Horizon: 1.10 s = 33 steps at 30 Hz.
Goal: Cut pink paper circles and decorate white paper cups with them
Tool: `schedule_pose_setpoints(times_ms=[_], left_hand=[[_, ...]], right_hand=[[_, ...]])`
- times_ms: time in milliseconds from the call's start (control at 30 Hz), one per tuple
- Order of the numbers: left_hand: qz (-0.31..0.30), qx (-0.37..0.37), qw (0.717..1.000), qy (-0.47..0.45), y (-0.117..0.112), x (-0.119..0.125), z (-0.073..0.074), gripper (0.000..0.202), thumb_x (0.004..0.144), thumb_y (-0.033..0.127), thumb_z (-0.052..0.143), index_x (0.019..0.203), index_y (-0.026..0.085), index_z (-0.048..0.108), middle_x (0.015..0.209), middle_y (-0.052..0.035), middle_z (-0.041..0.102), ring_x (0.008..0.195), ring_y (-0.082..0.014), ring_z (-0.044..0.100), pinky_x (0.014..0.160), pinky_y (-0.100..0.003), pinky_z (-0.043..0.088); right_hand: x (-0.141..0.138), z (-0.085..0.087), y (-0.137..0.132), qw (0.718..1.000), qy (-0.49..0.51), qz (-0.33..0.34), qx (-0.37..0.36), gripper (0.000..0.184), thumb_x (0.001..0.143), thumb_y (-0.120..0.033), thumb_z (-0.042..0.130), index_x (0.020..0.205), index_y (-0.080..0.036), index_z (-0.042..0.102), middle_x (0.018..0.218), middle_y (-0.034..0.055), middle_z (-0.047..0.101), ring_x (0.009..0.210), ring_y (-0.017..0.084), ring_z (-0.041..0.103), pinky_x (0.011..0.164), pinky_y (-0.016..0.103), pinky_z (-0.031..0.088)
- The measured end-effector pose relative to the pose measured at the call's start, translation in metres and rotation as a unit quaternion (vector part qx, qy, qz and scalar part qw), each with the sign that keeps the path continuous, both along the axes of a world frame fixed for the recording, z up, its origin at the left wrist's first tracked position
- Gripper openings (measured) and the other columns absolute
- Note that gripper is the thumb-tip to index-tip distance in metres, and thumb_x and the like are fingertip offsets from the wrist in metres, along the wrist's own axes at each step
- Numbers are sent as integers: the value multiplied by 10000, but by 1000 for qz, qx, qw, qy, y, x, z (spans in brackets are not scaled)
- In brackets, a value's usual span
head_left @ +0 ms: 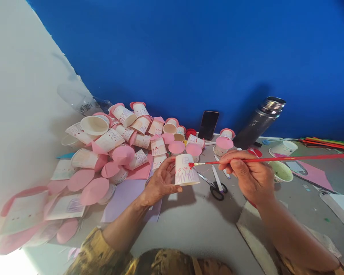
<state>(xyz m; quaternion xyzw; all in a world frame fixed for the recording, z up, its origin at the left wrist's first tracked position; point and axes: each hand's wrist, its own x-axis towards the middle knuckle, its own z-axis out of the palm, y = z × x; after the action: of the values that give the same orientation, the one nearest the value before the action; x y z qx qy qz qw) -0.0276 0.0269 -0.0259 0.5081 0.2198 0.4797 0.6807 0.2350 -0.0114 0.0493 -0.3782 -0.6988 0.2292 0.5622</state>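
Observation:
In my left hand [160, 182] is a white paper cup [185, 176], held upside down with its wide rim downward. Purple strokes and red dabs mark its side. My right hand [249, 175] pinches a long red paintbrush [263, 159], whose handle runs off to the right. The brush's red-coated tip touches, or nearly touches, the cup's side. On the table just below lie black-handled scissors [213, 188] and a white marker [217, 178] across them.
Many decorated paper cups with pink paper discs [95, 190] are heaped on the left. Purple paper [123, 202] lies beside them. A phone [208, 125] and a dark flask [258, 122] stand by the blue wall. At right are paint-stained cups [281, 171] and pink paper [315, 175].

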Motion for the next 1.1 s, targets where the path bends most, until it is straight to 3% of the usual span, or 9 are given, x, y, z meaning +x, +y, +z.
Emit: schedule_pose_setpoints(times_ms=[533, 967, 1100], left_hand=[[5, -11, 1000, 4, 0, -1, -1, 902, 571, 219, 997, 1360, 282, 565, 1479, -119, 571, 1473, -349, 437, 1256, -547, 290], [-7, -17, 1000, 4, -1, 0, 2, 884, 592, 239, 991, 1358, 295, 553, 1487, -124, 569, 1457, -347, 463, 1218, -531, 362], [-7, -24, 1000, 3, -1, 0, 2, 892, 584, 233, 993, 1359, 294, 556, 1506, -127, 549, 1479, -372, 431, 1214, -547, 364]], right_hand=[[-1, 1, -1, 1000, 5, -3, 9, 231, 1073, -252, 513, 993, -254, 729, 831, 13, 706, 678, 147, 581, 573, 283, 458], [1, 1, 0, 1000, -5, 12, 20, 227, 1071, -251, 511, 1008, -254, 729, 839, 18, 709, 674, 149, 585, 572, 289, 467], [2, 2, 0, 1000, 1, -9, 12, 228, 1073, -240, 510, 1012, -257, 730, 845, 18, 710, 690, 148, 581, 585, 283, 470]])
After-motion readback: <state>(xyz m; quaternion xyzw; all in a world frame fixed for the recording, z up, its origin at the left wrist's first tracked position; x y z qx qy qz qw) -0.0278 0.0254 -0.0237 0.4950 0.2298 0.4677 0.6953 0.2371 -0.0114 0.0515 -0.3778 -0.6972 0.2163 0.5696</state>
